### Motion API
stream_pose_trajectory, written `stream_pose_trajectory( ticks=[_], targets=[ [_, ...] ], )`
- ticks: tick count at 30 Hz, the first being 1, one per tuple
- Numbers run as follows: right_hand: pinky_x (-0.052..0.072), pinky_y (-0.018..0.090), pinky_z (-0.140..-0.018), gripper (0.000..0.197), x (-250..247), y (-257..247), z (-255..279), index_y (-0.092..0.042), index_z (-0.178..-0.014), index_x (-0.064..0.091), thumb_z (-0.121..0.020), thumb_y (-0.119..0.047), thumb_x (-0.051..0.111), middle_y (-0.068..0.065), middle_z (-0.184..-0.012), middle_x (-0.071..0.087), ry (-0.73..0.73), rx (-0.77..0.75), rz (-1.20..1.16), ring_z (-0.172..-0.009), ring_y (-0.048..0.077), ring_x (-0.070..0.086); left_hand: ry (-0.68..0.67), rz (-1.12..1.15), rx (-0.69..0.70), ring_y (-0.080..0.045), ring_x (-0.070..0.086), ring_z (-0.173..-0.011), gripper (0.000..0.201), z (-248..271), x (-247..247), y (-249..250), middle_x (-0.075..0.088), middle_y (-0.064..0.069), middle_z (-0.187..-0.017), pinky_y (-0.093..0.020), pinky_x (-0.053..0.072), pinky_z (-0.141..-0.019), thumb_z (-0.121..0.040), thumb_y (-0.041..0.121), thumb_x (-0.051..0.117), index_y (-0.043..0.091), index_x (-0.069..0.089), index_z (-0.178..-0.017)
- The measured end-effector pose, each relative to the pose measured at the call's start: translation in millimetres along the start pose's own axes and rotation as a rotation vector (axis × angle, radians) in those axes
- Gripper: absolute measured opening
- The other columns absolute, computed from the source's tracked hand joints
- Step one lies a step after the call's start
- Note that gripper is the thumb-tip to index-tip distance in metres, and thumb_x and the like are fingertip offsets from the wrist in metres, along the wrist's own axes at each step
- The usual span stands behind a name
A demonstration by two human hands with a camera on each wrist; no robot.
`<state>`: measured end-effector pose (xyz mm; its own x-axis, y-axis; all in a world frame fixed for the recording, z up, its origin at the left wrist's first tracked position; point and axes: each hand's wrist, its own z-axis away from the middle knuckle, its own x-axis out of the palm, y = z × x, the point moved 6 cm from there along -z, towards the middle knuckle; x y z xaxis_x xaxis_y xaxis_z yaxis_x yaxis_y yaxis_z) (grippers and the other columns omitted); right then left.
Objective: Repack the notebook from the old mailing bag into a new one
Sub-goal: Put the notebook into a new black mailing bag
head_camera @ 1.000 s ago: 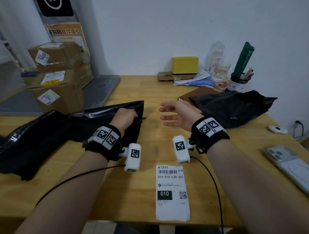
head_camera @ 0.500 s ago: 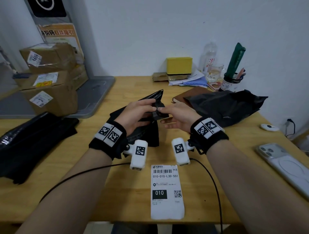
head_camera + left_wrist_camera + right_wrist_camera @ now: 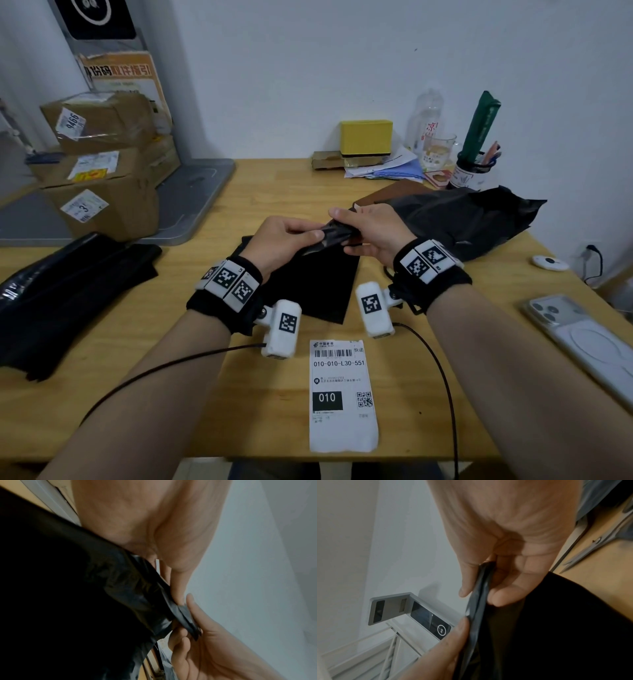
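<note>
A new black mailing bag [image 3: 318,284] hangs from both hands above the middle of the table, its lower part lying on the wood. My left hand [image 3: 308,236] pinches the bag's bunched top edge from the left. My right hand [image 3: 346,222] pinches the same edge from the right. The right wrist view shows thumb and fingers [image 3: 503,597] clamped on the glossy edge of the bag [image 3: 556,628]. The old mailing bag [image 3: 462,219] lies crumpled at the right. The brown notebook [image 3: 387,193] pokes out from under it.
A stack of black bags [image 3: 68,284] lies at the left, with cardboard boxes [image 3: 102,205] behind. A shipping label [image 3: 342,394] sits near the front edge and a phone [image 3: 582,342] at the right. Scissors [image 3: 594,546] lie by the old bag. Desk clutter lines the back wall.
My left hand drew one black bag off the left stack to the centre. My right hand, open a second ago, came in and now pinches its top edge too.
</note>
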<state>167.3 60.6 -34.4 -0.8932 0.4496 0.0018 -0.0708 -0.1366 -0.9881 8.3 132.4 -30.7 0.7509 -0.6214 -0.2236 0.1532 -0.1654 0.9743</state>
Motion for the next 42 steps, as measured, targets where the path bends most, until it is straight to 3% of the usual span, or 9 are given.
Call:
stream_pose_trajectory(
  ticks=[6,10,16,19,22,27,31,36,42],
  targets=[
    [0.056,0.027,-0.054,0.039,1.2,3.5,1.2,-0.017,-0.097,0.055,-0.082,-0.042,0.081,0.007,-0.083,0.064,-0.017,0.027,0.084,-0.054,0.013,0.061,0.218,0.055,-0.043,-0.015,0.073,-0.089,0.014,-4.5,-13.2,-6.9,0.078,-0.002,-0.092,-0.026,0.057,-0.082,-0.090,0.022,0.071,0.013,0.079,-0.098],
    [0.059,0.033,-0.061,0.035,-8.8,10.5,4.0,-0.020,-0.075,0.051,-0.082,-0.027,0.085,0.011,-0.086,0.068,-0.018,0.060,0.124,-0.069,0.023,0.068,0.385,0.194,-0.071,-0.019,0.071,-0.088,0.007,-6.8,-33.4,-4.5,0.075,-0.004,-0.090,-0.028,0.058,-0.081,-0.091,0.019,0.070,0.015,0.076,-0.093],
    [0.062,0.051,-0.078,0.023,-25.7,9.8,6.6,-0.005,-0.102,0.058,-0.088,-0.006,0.076,0.019,-0.114,0.066,0.092,0.120,0.171,-0.097,0.034,0.069,0.563,0.415,-0.006,-0.019,0.071,-0.080,0.022,-10.2,-65.8,13.8,0.074,-0.007,-0.093,-0.029,0.058,-0.078,-0.092,0.019,0.070,0.009,0.074,-0.111],
    [0.053,0.049,-0.097,0.068,-33.7,-2.3,4.2,-0.015,-0.133,0.038,-0.081,-0.021,0.082,0.012,-0.138,0.042,0.258,0.055,0.408,-0.118,0.032,0.053,0.577,0.464,0.025,-0.019,0.072,-0.086,0.018,-9.1,-67.8,25.8,0.076,-0.005,-0.094,-0.034,0.059,-0.084,-0.093,0.021,0.069,0.015,0.076,-0.108],
    [0.044,0.042,-0.100,0.064,-27.8,-28.6,10.6,-0.027,-0.127,0.045,-0.076,-0.038,0.082,0.001,-0.132,0.038,0.358,-0.136,0.479,-0.122,0.024,0.041,0.616,0.495,0.091,-0.019,0.072,-0.097,0.013,-7.9,-64.6,33.9,0.076,-0.004,-0.101,-0.037,0.056,-0.094,-0.092,0.019,0.070,0.018,0.077,-0.103],
    [0.059,0.039,-0.068,0.047,6.0,-44.7,22.1,-0.023,-0.128,0.057,-0.088,-0.036,0.078,0.013,-0.104,0.073,-0.032,-0.170,0.005,-0.077,0.026,0.069,0.551,0.522,0.216,-0.014,0.073,-0.096,0.019,-5.2,-44.1,57.0,0.077,-0.005,-0.100,-0.028,0.057,-0.090,-0.090,0.013,0.071,0.009,0.076,-0.108],
    [0.062,0.052,-0.078,0.044,17.7,-47.9,27.6,-0.018,-0.126,0.062,-0.092,-0.043,0.071,0.014,-0.112,0.075,-0.180,-0.155,-0.093,-0.091,0.036,0.075,0.328,0.432,0.246,-0.015,0.073,-0.091,0.015,1.1,-13.8,73.2,0.077,-0.009,-0.097,-0.024,0.057,-0.081,-0.091,0.006,0.068,0.004,0.074,-0.104],
    [0.059,0.035,-0.061,0.020,-3.1,-40.9,16.7,-0.012,-0.111,0.071,-0.097,-0.027,0.068,0.012,-0.106,0.073,0.009,-0.197,-0.146,-0.098,0.031,0.071,-0.090,0.265,0.056,-0.015,0.070,-0.106,0.022,0.1,16.4,54.6,0.075,-0.002,-0.111,-0.029,0.055,-0.091,-0.095,0.008,0.062,0.014,0.071,-0.115],
    [0.060,0.043,-0.090,0.014,-42.0,-40.7,11.1,0.000,-0.109,0.069,-0.099,-0.006,0.061,0.014,-0.106,0.071,0.285,-0.399,-0.519,-0.107,0.028,0.069,0.328,0.254,-0.118,-0.015,0.069,-0.090,0.026,-9.5,-27.2,12.7,0.073,-0.001,-0.111,-0.029,0.057,-0.077,-0.094,0.007,0.061,0.015,0.068,-0.117]
  ],
)
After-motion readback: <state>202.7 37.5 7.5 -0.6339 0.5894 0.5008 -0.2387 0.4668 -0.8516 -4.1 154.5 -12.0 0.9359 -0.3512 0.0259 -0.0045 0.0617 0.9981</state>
